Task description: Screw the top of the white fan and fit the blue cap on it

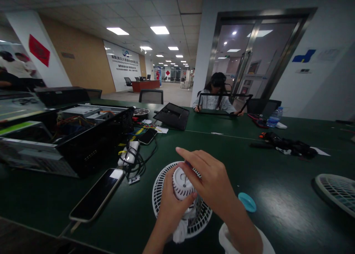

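A white fan (181, 202) lies on the green table in front of me, its round slatted grille (158, 183) underneath and its motor housing (181, 181) on top. My left hand (173, 206) is closed around the housing, thumb on the near side. Above it, my right hand (209, 176) pinches a screwdriver (185, 179). Only its thin metal shaft and a bit of dark handle show; the fingers hide the rest. The shaft points down at the housing's vented top, near a small screw spot. Whether the tip is seated I cannot tell.
An opened computer case (91, 143) stands at left, with a phone (97, 194) nearby. Cables (135, 165) lie beside a white power strip (130, 152). To the right are a turquoise cap (246, 202) and another grille (338, 191). Across the table, a person holds a black frame (224, 115).
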The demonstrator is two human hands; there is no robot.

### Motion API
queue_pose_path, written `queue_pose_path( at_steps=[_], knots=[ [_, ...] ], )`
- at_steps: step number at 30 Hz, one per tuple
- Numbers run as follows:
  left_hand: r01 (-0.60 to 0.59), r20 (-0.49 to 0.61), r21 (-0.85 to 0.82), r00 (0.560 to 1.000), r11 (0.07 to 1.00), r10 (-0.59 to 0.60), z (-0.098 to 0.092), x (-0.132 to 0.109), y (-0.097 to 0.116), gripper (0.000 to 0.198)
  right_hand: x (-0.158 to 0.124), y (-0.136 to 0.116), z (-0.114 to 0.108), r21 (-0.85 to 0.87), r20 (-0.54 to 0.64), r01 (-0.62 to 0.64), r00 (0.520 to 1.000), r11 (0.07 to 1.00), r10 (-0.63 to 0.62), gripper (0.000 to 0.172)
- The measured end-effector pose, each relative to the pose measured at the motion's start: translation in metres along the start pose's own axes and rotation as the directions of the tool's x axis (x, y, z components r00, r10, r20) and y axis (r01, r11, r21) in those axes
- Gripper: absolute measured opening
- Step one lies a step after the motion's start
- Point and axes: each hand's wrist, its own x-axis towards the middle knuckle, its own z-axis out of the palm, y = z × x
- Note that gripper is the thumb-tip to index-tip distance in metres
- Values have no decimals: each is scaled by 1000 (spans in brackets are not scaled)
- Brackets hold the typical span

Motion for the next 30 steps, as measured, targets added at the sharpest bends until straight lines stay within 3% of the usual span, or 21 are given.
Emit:
queue_pose_path(
  at_steps=[3,6,12,18,25,30],
  knots=[
    [-3,-13,18,1000,1000,3,1,0,0,66,1,-1,3,-12,22,-28,999,1000,28,37],
    [-17,-13,13,1000,1000,17,1,0,0,65,1,-2,3,88,32,-17,999,996,15,42],
    [16,-11,-22,1000,1000,-16,1,-1,2,67,0,-2,7,67,-46,-38,998,997,41,25],
    [-18,-10,-14,1000,1000,18,2,0,6,63,0,-4,5,160,-36,-12,999,987,18,42],
    [6,-21,-13,1000,1000,-6,2,0,-4,69,1,-2,9,14,-111,-55,992,998,56,27],
    [-7,-28,-13,1000,1000,7,2,0,-5,67,1,-2,3,128,-115,-10,993,992,25,32]
  ],
)
